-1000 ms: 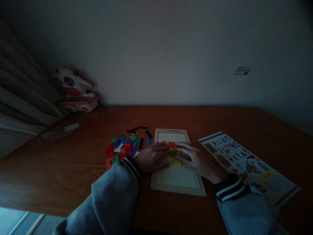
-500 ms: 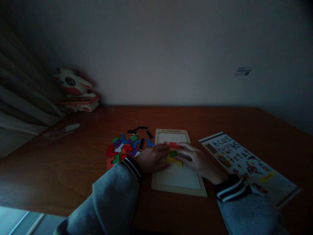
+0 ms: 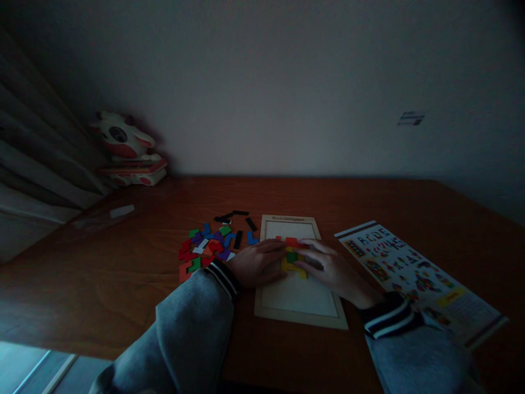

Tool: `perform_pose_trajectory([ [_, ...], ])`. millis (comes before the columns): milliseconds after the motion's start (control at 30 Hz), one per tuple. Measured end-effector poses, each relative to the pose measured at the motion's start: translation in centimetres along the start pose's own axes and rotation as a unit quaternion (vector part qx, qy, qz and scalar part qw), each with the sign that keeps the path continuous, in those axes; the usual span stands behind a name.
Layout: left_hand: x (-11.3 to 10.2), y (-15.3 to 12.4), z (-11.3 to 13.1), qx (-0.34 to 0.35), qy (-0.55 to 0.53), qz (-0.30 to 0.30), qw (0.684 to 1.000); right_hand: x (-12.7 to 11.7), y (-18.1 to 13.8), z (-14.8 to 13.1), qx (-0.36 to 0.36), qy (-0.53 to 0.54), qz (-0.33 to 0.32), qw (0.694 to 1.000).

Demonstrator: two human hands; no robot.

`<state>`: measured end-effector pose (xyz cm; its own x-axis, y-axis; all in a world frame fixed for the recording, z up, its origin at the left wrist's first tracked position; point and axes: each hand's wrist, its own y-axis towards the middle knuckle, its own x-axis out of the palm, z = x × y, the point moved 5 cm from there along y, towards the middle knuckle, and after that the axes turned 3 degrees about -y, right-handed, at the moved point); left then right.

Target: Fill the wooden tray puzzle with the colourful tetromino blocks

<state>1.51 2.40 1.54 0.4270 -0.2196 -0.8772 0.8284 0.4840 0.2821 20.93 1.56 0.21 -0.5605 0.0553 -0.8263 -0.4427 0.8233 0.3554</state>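
A pale wooden puzzle board (image 3: 299,320) with a raised rim lies in front of me, printed lettering along its far edge. Near its middle sits a small cluster of flat pieces: a green piece (image 3: 291,256), yellow pieces (image 3: 302,273) and red ones (image 3: 291,241). My left hand (image 3: 258,264) rests at the cluster's left side, fingers stretched out and slightly apart. From the right, my right hand (image 3: 328,268) reaches the cluster with spread fingers, their tips at the pieces' edges. Both hands hide parts of the cluster.
Loose coloured puzzle pieces (image 3: 213,247) lie heaped left of the board, with several black bars (image 3: 238,239) beside them. A printed pattern sheet (image 3: 410,268) lies to the right. At the back left stands a cow-shaped toy (image 3: 127,148) near a curtain (image 3: 36,148).
Both hands stay at the cluster with almost the same finger placement. The whole view has shifted very slightly.
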Motion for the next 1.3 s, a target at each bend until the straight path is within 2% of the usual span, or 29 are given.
perform_pose_trajectory([
  [400, -0.4, 0.3, 0.2, 0.015, 0.017, 0.009, 1.0, -0.4, -0.1, 0.0, -0.032, 0.008, 0.04, 0.999],
  [567, -1.8, 0.4, 0.4, 0.021, -0.011, 0.042, 0.999, -1.3, -0.4, -0.3, -0.041, -0.012, 0.07, 0.997],
  [700, -3.6, -0.2, 0.2, 0.004, 0.002, 0.062, 0.998, -1.8, -1.1, 0.5, -0.027, -0.026, 0.112, 0.993],
  [867, -5.7, -3.0, -0.8, -0.049, 0.076, 0.061, 0.994, -1.9, -1.7, 1.6, -0.021, -0.038, 0.151, 0.988],
  [967, -6.5, -5.9, -1.6, -0.091, 0.111, 0.091, 0.986, -1.9, -2.0, 1.8, -0.017, -0.052, 0.164, 0.985],
  [1167, -6.8, -11.7, -3.3, -0.228, 0.169, 0.159, 0.946, -1.9, -2.5, 1.7, -0.039, -0.078, 0.184, 0.979],
  [1300, -6.4, -13.6, -4.1, -0.296, 0.179, 0.166, 0.924, -2.6, -2.2, 1.4, -0.06, -0.107, 0.213, 0.969],
])
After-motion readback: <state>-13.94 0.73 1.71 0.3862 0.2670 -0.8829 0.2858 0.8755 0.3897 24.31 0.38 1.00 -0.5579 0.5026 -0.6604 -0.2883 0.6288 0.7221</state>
